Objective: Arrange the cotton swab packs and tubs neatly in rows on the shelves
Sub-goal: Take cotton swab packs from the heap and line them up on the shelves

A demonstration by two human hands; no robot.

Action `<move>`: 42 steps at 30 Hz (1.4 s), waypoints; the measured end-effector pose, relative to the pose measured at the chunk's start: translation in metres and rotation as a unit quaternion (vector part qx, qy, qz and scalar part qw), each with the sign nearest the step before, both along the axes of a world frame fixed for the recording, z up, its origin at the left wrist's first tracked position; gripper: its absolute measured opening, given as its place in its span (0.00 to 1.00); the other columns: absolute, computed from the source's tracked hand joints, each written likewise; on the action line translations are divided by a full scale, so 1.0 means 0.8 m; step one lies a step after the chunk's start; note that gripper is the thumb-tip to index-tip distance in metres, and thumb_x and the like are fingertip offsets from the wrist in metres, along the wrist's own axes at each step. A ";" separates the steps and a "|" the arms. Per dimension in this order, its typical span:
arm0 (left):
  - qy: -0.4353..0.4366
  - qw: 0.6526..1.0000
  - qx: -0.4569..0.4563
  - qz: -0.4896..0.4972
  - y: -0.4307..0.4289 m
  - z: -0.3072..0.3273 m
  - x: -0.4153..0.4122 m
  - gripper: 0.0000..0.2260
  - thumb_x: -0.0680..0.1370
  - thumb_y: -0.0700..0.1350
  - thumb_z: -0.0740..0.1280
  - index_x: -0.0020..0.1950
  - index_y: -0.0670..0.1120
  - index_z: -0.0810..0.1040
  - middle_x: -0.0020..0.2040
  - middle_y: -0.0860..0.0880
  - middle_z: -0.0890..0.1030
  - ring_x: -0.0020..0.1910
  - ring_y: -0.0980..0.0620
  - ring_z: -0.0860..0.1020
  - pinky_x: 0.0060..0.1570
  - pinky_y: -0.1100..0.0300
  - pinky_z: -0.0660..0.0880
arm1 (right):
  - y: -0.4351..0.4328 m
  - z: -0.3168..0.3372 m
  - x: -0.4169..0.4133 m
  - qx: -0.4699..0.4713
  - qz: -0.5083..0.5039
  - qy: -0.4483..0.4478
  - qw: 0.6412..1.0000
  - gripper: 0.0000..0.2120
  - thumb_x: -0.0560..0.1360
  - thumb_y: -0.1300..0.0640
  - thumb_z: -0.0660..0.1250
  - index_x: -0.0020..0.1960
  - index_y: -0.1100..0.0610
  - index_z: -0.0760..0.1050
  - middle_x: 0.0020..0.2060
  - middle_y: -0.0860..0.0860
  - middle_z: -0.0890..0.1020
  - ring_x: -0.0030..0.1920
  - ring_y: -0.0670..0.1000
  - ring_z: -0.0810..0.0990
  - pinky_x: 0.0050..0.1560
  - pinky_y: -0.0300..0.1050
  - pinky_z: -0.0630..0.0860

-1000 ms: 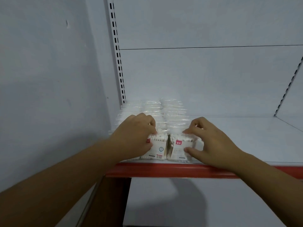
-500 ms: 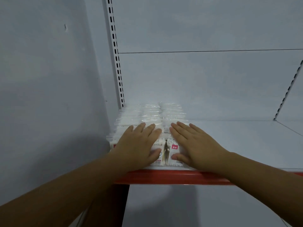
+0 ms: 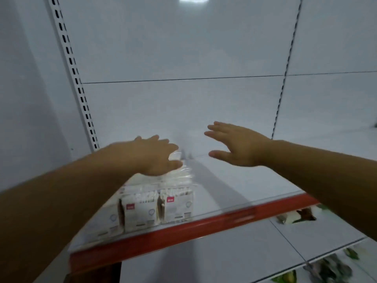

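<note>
Where cotton swab packs (image 3: 175, 205) stand in rows at the shelf's (image 3: 234, 190) left end, left hand (image 3: 151, 156) lies over the rear ones, fingers straight; right hand (image 3: 238, 146) hovers beside, fingers spread, holding nothing.

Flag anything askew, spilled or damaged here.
Nothing stands out. The cotton swab packs stand upright in rows at the left end of the shelf, fronts facing out; nothing spilled. Motion blur hides fine misalignment.

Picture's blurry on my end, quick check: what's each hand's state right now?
Left hand: open, fingers straight over the cotton swab packs, gripping nothing.
Right hand: open, fingers spread above the shelf, holding nothing.
</note>
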State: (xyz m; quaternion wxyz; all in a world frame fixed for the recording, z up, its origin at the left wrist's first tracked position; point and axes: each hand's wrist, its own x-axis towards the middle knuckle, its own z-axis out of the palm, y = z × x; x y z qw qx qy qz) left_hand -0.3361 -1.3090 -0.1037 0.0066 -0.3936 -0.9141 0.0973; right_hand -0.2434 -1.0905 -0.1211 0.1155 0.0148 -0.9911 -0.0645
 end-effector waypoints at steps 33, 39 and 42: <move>-0.098 0.929 0.062 -0.352 1.056 0.028 0.308 0.29 0.82 0.63 0.48 0.79 0.49 0.54 0.79 0.49 0.57 0.77 0.49 0.57 0.74 0.53 0.54 | 0.843 0.068 0.526 -0.041 -0.524 -0.055 0.849 0.32 0.77 0.34 0.53 0.77 0.41 0.49 0.78 0.48 0.53 0.76 0.54 0.56 0.74 0.55 0.56; -0.110 0.911 0.061 -0.393 1.234 0.022 0.357 0.29 0.81 0.62 0.50 0.79 0.50 0.54 0.79 0.47 0.58 0.76 0.47 0.59 0.72 0.54 0.57 | 0.992 0.062 0.566 -0.076 -0.537 -0.024 0.840 0.30 0.78 0.38 0.57 0.77 0.43 0.54 0.76 0.49 0.62 0.73 0.55 0.63 0.73 0.57 0.60; -0.108 0.908 0.069 -0.398 1.316 0.013 0.380 0.30 0.81 0.63 0.51 0.79 0.51 0.54 0.79 0.49 0.57 0.76 0.49 0.58 0.73 0.54 0.56 | 1.070 0.055 0.594 -0.078 -0.536 -0.023 0.840 0.27 0.78 0.39 0.57 0.75 0.43 0.58 0.72 0.51 0.68 0.70 0.55 0.68 0.70 0.53 0.65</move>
